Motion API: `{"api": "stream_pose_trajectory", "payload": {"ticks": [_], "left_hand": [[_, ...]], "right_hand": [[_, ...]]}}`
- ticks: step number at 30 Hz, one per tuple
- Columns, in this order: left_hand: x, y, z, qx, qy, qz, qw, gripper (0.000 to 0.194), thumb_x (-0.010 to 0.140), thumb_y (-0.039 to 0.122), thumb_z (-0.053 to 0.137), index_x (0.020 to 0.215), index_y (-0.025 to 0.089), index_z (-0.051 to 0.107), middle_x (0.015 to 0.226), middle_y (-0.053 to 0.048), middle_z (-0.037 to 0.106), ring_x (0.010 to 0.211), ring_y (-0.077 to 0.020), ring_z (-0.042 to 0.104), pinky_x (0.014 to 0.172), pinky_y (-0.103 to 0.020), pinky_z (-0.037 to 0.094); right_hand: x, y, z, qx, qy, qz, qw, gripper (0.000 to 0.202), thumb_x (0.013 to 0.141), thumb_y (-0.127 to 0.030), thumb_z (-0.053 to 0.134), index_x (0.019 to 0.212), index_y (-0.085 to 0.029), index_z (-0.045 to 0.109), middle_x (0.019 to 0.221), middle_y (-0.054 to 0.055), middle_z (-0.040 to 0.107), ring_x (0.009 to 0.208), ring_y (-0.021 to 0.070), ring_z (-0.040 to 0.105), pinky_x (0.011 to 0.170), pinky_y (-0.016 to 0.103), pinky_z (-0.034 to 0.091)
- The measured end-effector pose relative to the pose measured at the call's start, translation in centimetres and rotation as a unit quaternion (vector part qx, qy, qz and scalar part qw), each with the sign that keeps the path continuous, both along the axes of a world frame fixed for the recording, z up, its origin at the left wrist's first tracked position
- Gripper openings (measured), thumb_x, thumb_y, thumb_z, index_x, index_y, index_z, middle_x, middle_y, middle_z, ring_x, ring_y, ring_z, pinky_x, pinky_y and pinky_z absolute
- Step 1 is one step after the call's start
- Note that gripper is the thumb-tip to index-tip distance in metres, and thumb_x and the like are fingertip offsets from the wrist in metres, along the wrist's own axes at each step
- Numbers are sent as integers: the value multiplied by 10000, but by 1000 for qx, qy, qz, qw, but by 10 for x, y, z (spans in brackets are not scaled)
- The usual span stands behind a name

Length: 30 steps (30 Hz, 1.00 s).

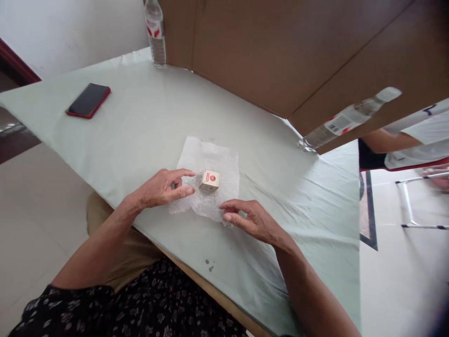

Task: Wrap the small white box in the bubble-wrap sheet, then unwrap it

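A small cream box (pixel 210 179) with a red print on its top rests on a sheet of bubble wrap (pixel 227 161) laid out on the table. My left hand (pixel 167 187) is just left of the box, fingers apart and nothing between them; it reaches over the left part of the sheet without touching the box. To the lower right, my right hand (pixel 247 216) hovers at the sheet's near right corner. Its thumb and forefinger are apart, and I cannot tell whether they touch the wrap.
A phone (pixel 88 100) in a red case lies at the table's left. A large cardboard panel (pixel 245 56) stands across the far side, with a plastic bottle (pixel 156 35) at its left and another bottle (pixel 347 122) at its right. Another person's arm (pixel 391 140) shows beyond.
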<state>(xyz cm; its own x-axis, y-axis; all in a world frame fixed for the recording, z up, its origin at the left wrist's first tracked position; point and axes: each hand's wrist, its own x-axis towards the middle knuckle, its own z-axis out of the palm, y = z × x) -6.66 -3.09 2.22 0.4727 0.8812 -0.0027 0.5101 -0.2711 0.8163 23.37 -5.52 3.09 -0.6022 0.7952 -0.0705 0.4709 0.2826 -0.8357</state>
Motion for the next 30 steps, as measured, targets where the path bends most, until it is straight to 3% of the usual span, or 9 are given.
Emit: {"api": "stream_pose_trajectory", "payload": {"ticks": [2,4,7,10,12,15,19,25,30], "left_hand": [[1,0,-1,29,37,61,997,448,932,504,532,1204,179,675,697,11,672,627,-151,620,654,-288,501],[7,2,-3,84,77,92,989,440,897,462,578,1216,171,663,892,-43,730,810,-197,678,798,-339,537],[18,7,-6,139,137,19,981,667,824,429,657,1416,162,507,1416,-151,595,1318,-320,542,1090,-455,444],[21,6,-13,106,187,-61,975,949,781,502,701,1558,153,281,1593,-192,403,1489,-366,353,1190,-501,336],[19,4,-22,85,212,-68,971,1045,767,561,709,1578,122,218,1629,-217,331,1527,-380,279,1227,-505,273],[17,-1,-38,89,222,-67,969,1101,776,651,674,1588,91,185,1665,-232,239,1555,-389,199,1254,-510,207],[18,-7,-52,133,202,-23,970,1061,777,653,681,1573,98,251,1643,-231,298,1540,-389,247,1252,-526,218],[19,-15,-54,214,113,51,969,805,858,559,631,1488,111,406,1508,-231,498,1426,-370,448,1187,-543,360],[20,-16,-54,233,94,87,964,656,875,487,619,1420,146,492,1427,-207,575,1367,-355,513,1146,-545,416]], "right_hand": [[-1,5,-4,47,3,-81,996,197,934,-381,624,994,-228,731,836,17,758,720,163,676,647,285,524],[-8,15,-9,110,15,-147,983,203,914,-368,640,1042,-227,710,877,29,746,748,174,667,710,320,546],[-25,33,-20,171,2,-133,976,450,845,-382,706,1259,-224,627,1232,107,698,1034,248,672,873,408,558],[-37,46,-32,183,-48,-84,978,548,813,-378,719,1321,-221,589,1347,135,655,1195,312,631,993,497,515],[-34,50,-36,198,-62,-97,973,455,835,-368,688,1264,-231,625,1273,119,701,1172,316,647,1023,520,491],[-9,55,-37,226,-37,-188,955,436,830,-397,691,1230,-229,640,1240,111,713,1100,299,667,1009,507,496],[40,59,-47,214,-40,-325,920,504,785,-449,704,1231,-225,634,1230,118,702,1033,292,665,949,509,520],[67,50,-80,207,-34,-350,913,752,759,-470,719,1428,-222,479,1225,140,687,1093,312,661,1019,571,476],[65,50,-86,193,13,-368,910,799,746,-551,714,1420,-201,469,1274,161,650,1095,306,661,1030,566,480]]}}
